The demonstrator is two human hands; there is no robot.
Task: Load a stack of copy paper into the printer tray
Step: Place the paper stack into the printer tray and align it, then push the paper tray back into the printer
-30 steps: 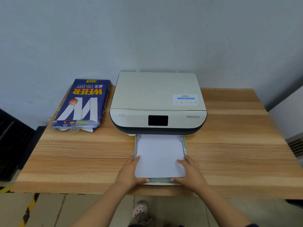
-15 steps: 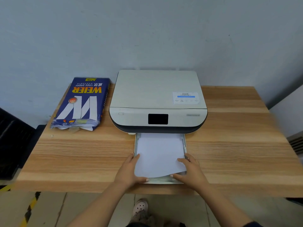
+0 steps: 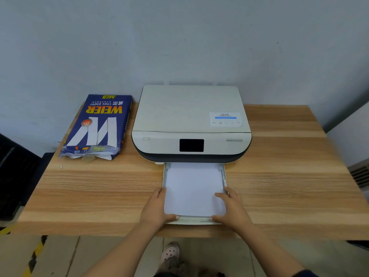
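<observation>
In the lower middle of the frame the printer's paper tray (image 3: 165, 177) stands pulled out toward the camera from under the white-and-dark inkjet printer (image 3: 191, 124), and the stack of copy paper (image 3: 194, 188) lies flat inside it, between the side rails, its far end running in under the printer body. The left hand (image 3: 157, 208) sits at the stack's left near corner, fingers together along the paper's side edge and thumb hooked across the tray's front lip; the right hand (image 3: 232, 207) mirrors it at the right corner, fingers laid loosely apart on top of the sheets and thumb along the front. Neither hand is clamped on the paper; both look to be pressing and squaring it, which would explain the symmetric hold, since even pressure on both corners keeps the sheets from skewing against the guides. I judge the loading nearly done, with only the tray left to slide home. In the left middle of the frame, well apart from the tray, a blue ream wrapper (image 3: 97, 126) lies on the wooden table (image 3: 289, 176) with its torn end toward the camera, handy for drawing sheets. Its print, upside down from here, reads "WEIER" and "copy paper", with a large white W and a yellow tab reading A4. A small label (image 3: 225, 119) on the printer lid has a blue bar; its text is too small to read.
</observation>
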